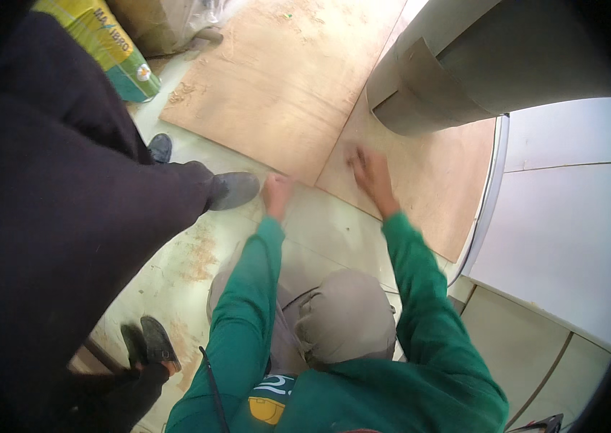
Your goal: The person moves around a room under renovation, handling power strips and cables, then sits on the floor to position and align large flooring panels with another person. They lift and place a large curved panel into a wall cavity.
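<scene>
My left hand (276, 195), slightly blurred, has its fingers curled at the near edge of a light plywood board (262, 86); what it grips, if anything, is hidden. My right hand (368, 174) is over a second board (428, 187) lying beside the first, its fingers smeared by motion. A large grey cylinder with an overlapping strap-like band (450, 79) rises from the back of the right board. My green-sleeved arms come from the lower edge.
People in dark trousers (67, 202) stand close on my left, dark shoes (233, 190) near my left hand. A yellow-green bag (121, 54) and plastic-covered bundle (161, 22) lie at top left. Pale panels (551, 216) border the right. The tiled floor (161, 267) has brownish dust.
</scene>
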`<state>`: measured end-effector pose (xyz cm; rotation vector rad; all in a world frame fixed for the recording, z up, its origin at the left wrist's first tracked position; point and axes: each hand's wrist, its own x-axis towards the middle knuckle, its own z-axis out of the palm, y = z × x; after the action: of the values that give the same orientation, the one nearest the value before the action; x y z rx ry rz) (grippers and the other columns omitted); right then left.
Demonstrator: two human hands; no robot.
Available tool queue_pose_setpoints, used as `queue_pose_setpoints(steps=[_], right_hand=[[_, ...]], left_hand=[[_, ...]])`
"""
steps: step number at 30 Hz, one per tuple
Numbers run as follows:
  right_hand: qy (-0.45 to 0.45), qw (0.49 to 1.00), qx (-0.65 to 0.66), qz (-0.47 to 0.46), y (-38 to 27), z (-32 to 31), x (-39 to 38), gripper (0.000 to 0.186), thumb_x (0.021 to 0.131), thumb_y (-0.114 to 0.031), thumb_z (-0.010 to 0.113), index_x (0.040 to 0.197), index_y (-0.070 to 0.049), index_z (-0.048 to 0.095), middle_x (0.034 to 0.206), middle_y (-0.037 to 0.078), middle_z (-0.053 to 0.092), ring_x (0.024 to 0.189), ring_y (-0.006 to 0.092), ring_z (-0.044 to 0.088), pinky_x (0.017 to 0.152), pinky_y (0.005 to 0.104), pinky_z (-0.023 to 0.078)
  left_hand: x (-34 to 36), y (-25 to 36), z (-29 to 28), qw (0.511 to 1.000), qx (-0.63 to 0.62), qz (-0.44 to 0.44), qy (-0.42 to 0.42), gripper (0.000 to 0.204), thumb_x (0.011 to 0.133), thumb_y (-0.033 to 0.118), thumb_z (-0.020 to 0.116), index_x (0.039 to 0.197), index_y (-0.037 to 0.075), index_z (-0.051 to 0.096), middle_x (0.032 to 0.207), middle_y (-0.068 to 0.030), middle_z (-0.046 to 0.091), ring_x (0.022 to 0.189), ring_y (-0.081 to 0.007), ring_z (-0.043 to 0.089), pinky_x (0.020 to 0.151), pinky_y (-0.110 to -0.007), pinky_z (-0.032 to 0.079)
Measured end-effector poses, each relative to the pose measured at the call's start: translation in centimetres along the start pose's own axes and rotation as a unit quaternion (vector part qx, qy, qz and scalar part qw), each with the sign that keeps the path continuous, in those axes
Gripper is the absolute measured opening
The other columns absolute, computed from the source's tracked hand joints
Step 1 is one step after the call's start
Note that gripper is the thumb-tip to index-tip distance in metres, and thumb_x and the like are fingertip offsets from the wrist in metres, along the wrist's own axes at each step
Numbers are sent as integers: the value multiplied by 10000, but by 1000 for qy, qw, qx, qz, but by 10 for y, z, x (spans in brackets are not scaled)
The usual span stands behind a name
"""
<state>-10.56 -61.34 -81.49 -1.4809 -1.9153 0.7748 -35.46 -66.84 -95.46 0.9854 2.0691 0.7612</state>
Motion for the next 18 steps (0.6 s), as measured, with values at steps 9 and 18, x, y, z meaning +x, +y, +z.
queue_pose_setpoints(steps=[9, 18], right_hand=[[-53, 888, 230, 393, -7, -21, -444, 249, 950, -235, 641, 1021, -2, 693, 816, 92, 688, 796, 204, 643, 719, 387, 487], [-99, 841, 342, 408, -125, -80, -485, 375, 1041, -271, 541, 1253, 25, 634, 1094, 92, 710, 973, 186, 654, 883, 323, 519]], left_hand=[[-239, 37, -162, 981, 89, 65, -159, 188, 879, 193, 687, 837, 9, 692, 809, -199, 708, 743, -404, 691, 687, -474, 528], [-326, 0, -324, 966, 252, 35, -53, 351, 926, 364, 621, 955, 35, 740, 988, -234, 724, 879, -399, 714, 800, -481, 556]])
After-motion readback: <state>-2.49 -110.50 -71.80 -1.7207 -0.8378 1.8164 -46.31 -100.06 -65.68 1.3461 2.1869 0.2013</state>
